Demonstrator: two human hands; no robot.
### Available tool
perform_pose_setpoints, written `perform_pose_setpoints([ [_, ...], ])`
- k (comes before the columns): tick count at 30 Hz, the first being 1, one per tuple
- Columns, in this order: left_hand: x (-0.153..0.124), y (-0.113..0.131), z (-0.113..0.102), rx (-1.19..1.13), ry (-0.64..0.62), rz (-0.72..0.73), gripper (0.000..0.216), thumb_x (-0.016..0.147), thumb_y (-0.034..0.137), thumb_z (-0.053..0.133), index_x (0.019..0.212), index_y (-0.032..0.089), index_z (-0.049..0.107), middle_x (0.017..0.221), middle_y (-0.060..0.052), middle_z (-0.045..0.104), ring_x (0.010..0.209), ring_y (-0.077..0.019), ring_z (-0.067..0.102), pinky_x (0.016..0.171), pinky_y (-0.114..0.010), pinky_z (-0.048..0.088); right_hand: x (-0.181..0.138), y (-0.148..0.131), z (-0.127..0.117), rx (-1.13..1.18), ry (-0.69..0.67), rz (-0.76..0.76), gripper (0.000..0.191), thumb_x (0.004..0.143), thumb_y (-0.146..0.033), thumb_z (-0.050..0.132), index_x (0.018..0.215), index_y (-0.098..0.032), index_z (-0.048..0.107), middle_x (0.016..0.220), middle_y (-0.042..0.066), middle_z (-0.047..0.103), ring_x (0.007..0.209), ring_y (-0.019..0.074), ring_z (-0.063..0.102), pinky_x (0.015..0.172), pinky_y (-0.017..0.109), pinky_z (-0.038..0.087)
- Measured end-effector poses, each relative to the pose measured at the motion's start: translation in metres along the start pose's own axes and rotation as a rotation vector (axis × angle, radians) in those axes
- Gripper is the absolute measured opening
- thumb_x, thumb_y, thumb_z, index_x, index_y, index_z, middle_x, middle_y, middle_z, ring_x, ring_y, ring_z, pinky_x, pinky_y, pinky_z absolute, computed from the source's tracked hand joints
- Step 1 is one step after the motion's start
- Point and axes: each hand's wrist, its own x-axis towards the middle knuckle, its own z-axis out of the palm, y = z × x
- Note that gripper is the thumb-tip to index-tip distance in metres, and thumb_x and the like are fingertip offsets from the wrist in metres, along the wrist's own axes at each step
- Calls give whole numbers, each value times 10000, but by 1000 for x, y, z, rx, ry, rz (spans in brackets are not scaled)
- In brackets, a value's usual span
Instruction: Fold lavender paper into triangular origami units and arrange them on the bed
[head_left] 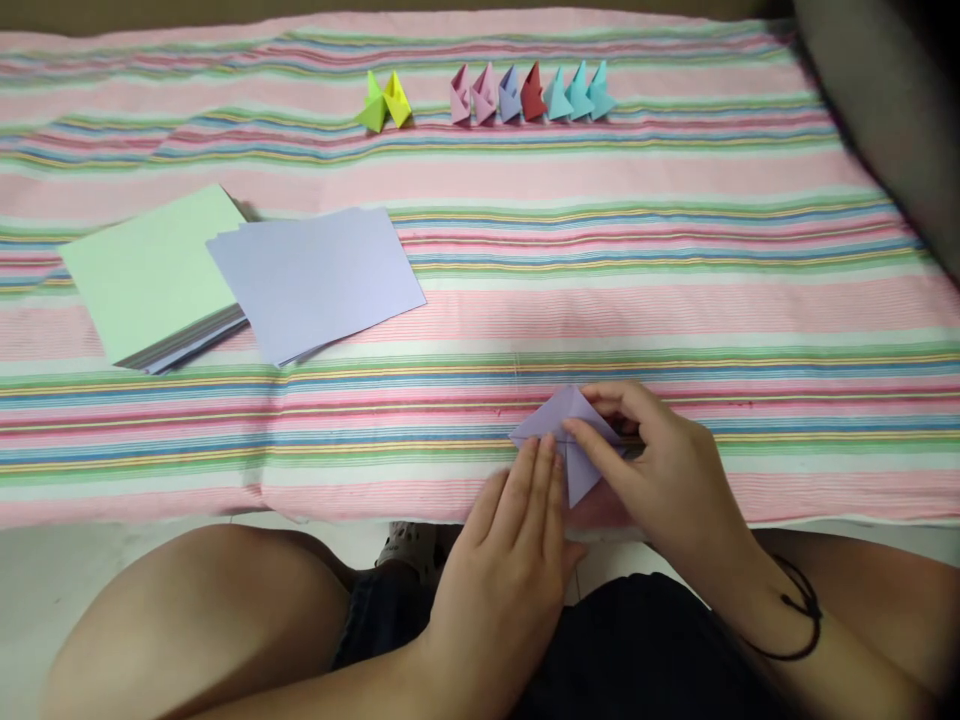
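Observation:
A small piece of folded purple paper (571, 408) lies near the front edge of the striped cloth, shaped like a diamond with crease lines across it. My left hand (517, 540) rests flat with its fingers stretched out, the fingertips pressing on the paper's lower left part. From the right, my right hand (660, 450) grips the paper's right side, thumb on top and fingers at the upper right edge. Part of the right corner is hidden by that hand.
A stack of green paper (157, 270) and a stack of lavender sheets (322, 280) overlap on the left. Along the back stand two yellow-green folded pieces (384, 102) and a row of pink, purple, red (533, 92) and blue ones (579, 92). Striped cloth (675, 320) covers the table.

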Motion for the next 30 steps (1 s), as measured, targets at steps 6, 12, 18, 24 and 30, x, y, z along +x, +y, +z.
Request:
perform_pose_setpoints([
  [6,0,3,0,-1,-12,-26,535,940,394,428,1340,42,474,1452,-113,423,1352,-224,379,1038,-327,385,0,-1,2,-34,6,-19,158,839,-250,573,983,-208,619,890,55,702,794,220,666,708,375,521],
  [12,0,4,-1,-1,-35,-49,544,940,409,419,1350,54,466,1454,-105,422,1343,-221,393,1013,-331,403,-1,-1,3,-55,-4,0,173,833,-259,581,988,-196,624,908,60,694,827,229,658,728,390,513],
  [18,1,5,-3,-9,-68,-72,529,945,406,402,1356,80,467,1459,-91,416,1340,-217,395,967,-335,436,0,0,7,-75,17,-11,167,825,-264,588,974,-192,612,912,69,690,835,237,655,737,406,517],
  [24,1,6,-2,-7,-82,-74,529,948,393,390,1379,90,437,1484,-91,376,1358,-220,365,959,-334,438,-1,-1,8,-87,30,-13,154,818,-261,595,955,-191,600,905,70,685,839,238,653,740,407,521],
  [30,1,6,-5,-3,-125,-71,533,947,387,394,1400,105,406,1502,-85,343,1366,-216,352,954,-331,440,-2,-1,6,-79,18,-1,161,819,-265,592,959,-185,604,910,70,682,848,241,649,751,415,516],
])
